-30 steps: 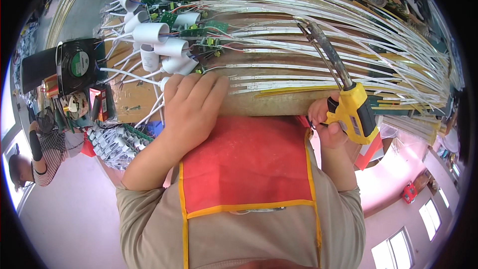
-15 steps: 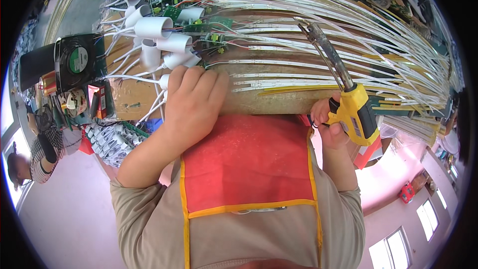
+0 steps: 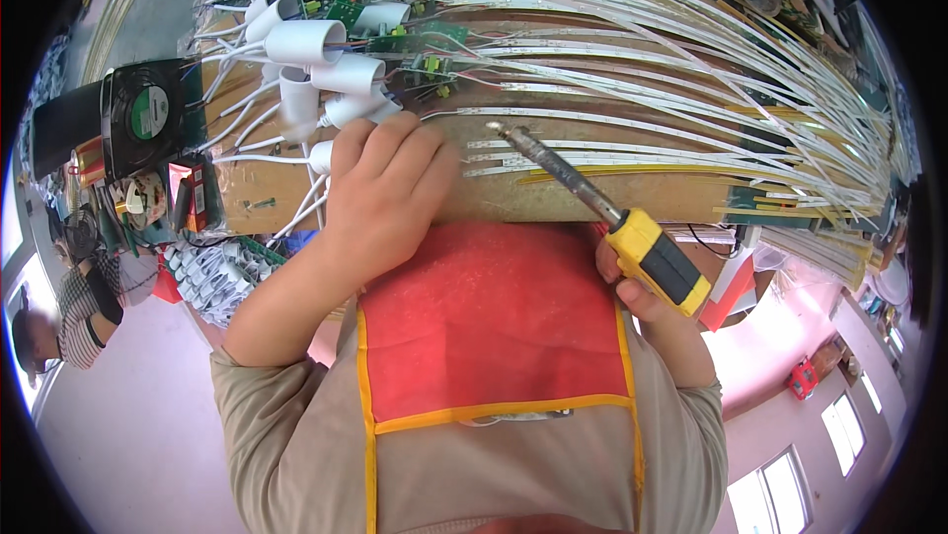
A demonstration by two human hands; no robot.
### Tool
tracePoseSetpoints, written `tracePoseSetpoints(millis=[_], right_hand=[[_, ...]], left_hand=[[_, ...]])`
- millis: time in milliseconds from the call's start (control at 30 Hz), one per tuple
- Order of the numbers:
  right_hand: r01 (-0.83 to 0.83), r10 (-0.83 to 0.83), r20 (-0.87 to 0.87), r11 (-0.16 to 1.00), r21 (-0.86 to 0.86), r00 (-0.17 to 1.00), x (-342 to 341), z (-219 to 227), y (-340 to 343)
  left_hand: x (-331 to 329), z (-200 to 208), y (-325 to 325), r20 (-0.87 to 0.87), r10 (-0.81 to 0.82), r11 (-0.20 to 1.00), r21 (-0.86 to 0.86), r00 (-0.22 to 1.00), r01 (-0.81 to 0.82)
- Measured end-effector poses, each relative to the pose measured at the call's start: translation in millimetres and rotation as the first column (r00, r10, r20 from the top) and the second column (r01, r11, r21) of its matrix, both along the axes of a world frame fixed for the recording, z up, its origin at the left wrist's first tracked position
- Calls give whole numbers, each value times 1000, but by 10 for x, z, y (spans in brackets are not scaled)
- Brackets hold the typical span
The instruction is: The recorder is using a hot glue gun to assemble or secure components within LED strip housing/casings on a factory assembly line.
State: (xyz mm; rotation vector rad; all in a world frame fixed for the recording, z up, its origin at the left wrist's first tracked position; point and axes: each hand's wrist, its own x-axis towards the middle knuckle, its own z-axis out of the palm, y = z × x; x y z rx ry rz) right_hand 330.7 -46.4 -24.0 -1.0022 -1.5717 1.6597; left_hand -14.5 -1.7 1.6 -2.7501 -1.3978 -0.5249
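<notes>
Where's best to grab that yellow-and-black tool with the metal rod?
Probably its chunky yellow handle, coming from the lower right, where the right hand is: that end is thickest, while the slim dark metal rod points up-left and might be hot.

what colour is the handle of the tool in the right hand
The tool handle is yellow with black; the head view shows it best.

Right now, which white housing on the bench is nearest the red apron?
The lowest white housing, at the left edge of the left hand; the other housings there sit higher in view.
</notes>
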Motion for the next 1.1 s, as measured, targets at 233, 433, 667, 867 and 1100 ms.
tracePoseSetpoints(millis=[233, 433, 667, 867, 1100], right_hand=[[-35, 36, 119, 999, -12, 992, 49, -24, -35], [5, 0, 96, 999, -48, 995, 39, -64, -60], [-13, 22, 90, 995, -99, 996, 48, -114, -52], [37, -25, 94, 992, -120, 995, 3, -54, -75], [22, -12, 95, 994, -109, 995, 28, -124, -105]], left_hand=[[10, -20, 22, 24, 20, 999, 29, 1000, -20], [31, 46, 32, -5, 42, 999, 13, 999, -42], [40, 7, 10, -10, 67, 998, 22, 998, -67], [17, -30, 45, -8, 31, 998, 51, 999, -31], [22, -22, 34, 4, 37, 998, 45, 999, -37]])
